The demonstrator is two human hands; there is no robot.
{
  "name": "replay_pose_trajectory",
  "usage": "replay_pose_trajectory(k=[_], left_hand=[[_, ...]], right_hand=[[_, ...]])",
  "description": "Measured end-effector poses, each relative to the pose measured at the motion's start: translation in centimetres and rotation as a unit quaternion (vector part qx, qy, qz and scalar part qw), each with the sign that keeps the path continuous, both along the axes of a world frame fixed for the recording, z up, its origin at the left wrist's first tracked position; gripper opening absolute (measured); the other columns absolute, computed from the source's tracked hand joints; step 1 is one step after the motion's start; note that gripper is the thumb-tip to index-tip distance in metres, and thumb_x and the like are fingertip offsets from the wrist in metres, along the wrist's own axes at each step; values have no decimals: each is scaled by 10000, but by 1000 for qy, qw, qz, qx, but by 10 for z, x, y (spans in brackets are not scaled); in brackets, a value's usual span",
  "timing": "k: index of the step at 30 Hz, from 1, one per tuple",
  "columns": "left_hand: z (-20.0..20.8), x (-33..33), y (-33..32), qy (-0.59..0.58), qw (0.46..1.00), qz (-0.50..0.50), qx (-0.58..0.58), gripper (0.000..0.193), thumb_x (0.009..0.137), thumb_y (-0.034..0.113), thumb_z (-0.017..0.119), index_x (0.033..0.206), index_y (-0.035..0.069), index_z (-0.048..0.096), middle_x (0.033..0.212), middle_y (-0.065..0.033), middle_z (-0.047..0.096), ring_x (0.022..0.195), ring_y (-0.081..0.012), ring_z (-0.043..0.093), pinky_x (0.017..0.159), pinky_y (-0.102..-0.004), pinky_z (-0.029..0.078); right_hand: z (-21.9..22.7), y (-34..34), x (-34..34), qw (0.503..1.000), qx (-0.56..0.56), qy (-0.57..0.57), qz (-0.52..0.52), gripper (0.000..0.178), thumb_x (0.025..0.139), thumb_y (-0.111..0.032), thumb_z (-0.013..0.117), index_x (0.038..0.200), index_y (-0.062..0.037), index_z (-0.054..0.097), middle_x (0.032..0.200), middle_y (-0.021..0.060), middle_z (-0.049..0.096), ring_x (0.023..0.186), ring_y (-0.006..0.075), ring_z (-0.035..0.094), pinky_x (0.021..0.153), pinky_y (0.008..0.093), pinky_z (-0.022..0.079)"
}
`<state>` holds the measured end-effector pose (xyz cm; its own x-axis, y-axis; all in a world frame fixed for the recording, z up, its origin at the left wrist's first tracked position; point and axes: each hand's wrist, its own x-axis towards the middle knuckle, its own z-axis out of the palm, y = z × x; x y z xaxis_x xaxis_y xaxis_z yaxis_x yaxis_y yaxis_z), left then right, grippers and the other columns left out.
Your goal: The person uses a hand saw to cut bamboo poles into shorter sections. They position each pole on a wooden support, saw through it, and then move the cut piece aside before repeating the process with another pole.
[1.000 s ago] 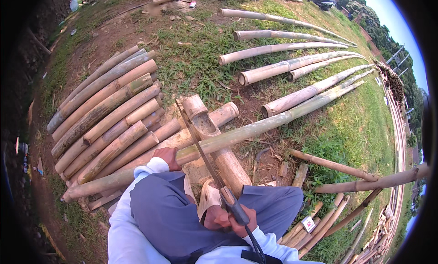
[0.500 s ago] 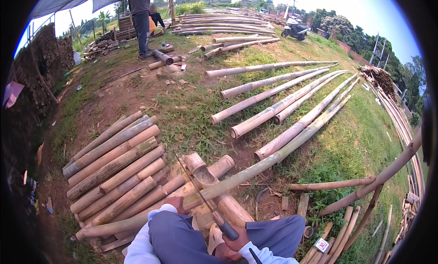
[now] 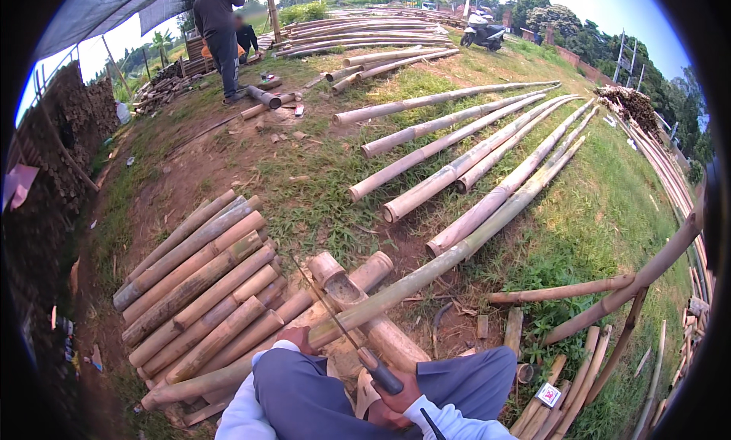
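A long greenish bamboo pole (image 3: 411, 288) runs from my lower left to the far right, resting across a thick bamboo support (image 3: 392, 341). My left hand (image 3: 297, 339) is closed over the pole, left of the saw. In my right hand (image 3: 399, 395) is a handsaw (image 3: 335, 316), its dark handle gripped near my knee. Its thin blade slants up and left across the pole, tip pointing away from me. Whether the teeth have cut in cannot be made out. Another short thick bamboo piece (image 3: 373, 271) crosses beneath the support.
Cut bamboo lengths (image 3: 205, 288) are stacked at left. Several long poles (image 3: 457, 183) lie fanned over the grass ahead. A slanting bamboo rail (image 3: 655, 276) stands at right, near a small white box (image 3: 548, 394). Farther off are a standing person (image 3: 218, 36), another person low down, and a scooter (image 3: 483, 32).
The view has tilted slightly, shifting the whole scene. Both hands and the saw keep nearly the same places on the pole.
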<state>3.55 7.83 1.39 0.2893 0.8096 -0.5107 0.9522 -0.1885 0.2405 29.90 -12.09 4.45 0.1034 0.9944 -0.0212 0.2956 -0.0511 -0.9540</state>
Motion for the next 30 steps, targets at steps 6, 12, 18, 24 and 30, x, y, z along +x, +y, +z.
replay_pose_trajectory(k=[6,12,18,24,30], left_hand=[[4,0,0,3,1000,5,0,806,630,485,808,1278,31,657,1152,-248,716,1097,-403,687,975,-477,533],[7,5,0,-7,1000,9,4,829,627,484,810,1301,30,649,1162,-255,712,1104,-407,685,985,-477,529],[5,7,1,4,1000,9,-12,891,619,481,809,1363,31,616,1195,-262,702,1131,-407,677,1010,-470,522],[-10,-2,4,11,1000,4,-8,946,615,483,804,1413,29,578,1230,-257,692,1154,-415,668,1026,-469,519],[-7,0,0,13,1000,6,4,857,638,474,812,1337,15,626,1194,-264,699,1135,-405,672,1007,-463,518]], right_hand=[[4,0,0,1000,-7,24,2,281,851,-174,809,1097,-65,728,836,152,723,716,201,684,695,349,537],[16,3,3,1000,-16,19,12,273,862,-166,781,1104,-63,708,849,174,710,789,311,702,719,380,543],[16,2,2,999,-30,22,14,271,865,-155,765,1112,-66,698,881,190,708,861,385,723,735,402,549],[19,1,1,999,-45,26,7,297,849,-155,771,1123,-67,699,903,184,707,893,395,713,748,406,551],[5,-1,1,998,-43,34,5,333,834,-154,776,1149,-72,704,919,180,707,900,398,710,759,410,553]])
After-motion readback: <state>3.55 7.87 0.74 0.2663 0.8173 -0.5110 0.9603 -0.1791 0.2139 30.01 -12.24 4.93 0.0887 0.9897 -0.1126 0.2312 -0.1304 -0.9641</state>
